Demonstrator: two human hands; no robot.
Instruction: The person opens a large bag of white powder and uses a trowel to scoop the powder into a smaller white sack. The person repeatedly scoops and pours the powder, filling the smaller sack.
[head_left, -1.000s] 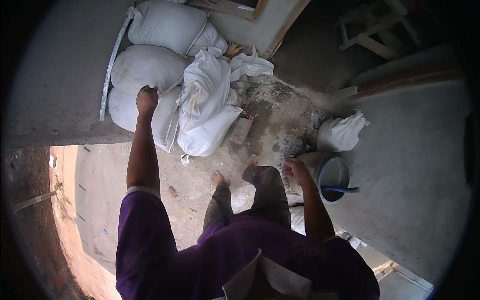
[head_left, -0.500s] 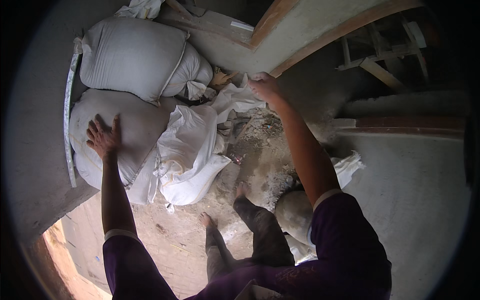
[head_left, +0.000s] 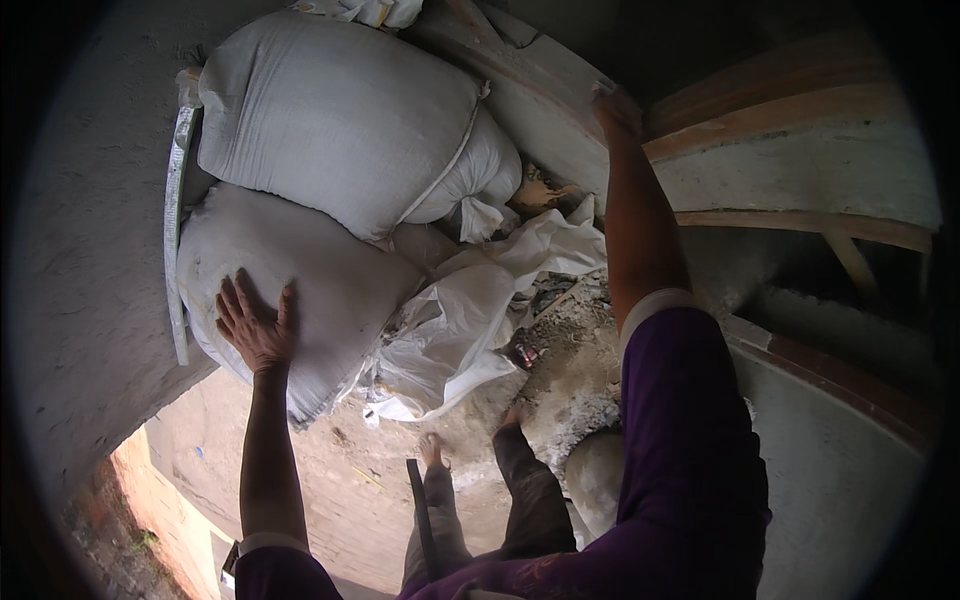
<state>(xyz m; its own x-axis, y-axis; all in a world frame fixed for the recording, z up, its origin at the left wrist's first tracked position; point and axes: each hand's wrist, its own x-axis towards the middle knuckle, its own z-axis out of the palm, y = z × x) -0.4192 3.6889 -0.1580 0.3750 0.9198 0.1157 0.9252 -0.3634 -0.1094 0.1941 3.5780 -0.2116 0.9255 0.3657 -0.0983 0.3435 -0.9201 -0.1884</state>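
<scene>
My left hand (head_left: 258, 322) lies flat, fingers spread, on a full greyish-white sack (head_left: 330, 275). A second bulging sack (head_left: 340, 115), its neck tied, rests on top of that one. My right arm stretches far forward to the right. At its end my right hand (head_left: 618, 110) is in shadow by the low wall's wooden ledge, its fingers apparently closed; what they hold, if anything, does not show clearly. Between my arms a loose, crumpled white sack (head_left: 450, 325) spreads over rubble beside the full sacks.
A pale strip (head_left: 178, 230) stands along the left wall. Rubble (head_left: 570, 350) litters the dirt floor ahead of my bare feet. A rounded grey container (head_left: 596, 475) is near my right leg. Wooden beams (head_left: 790, 115) run along the right side. A dark strap (head_left: 420, 510) hangs before my legs.
My right hand has moved up and farther forward, away from the loose white sack. That sack now looks flatter. My left hand stays on the full sack while the view has shifted.
</scene>
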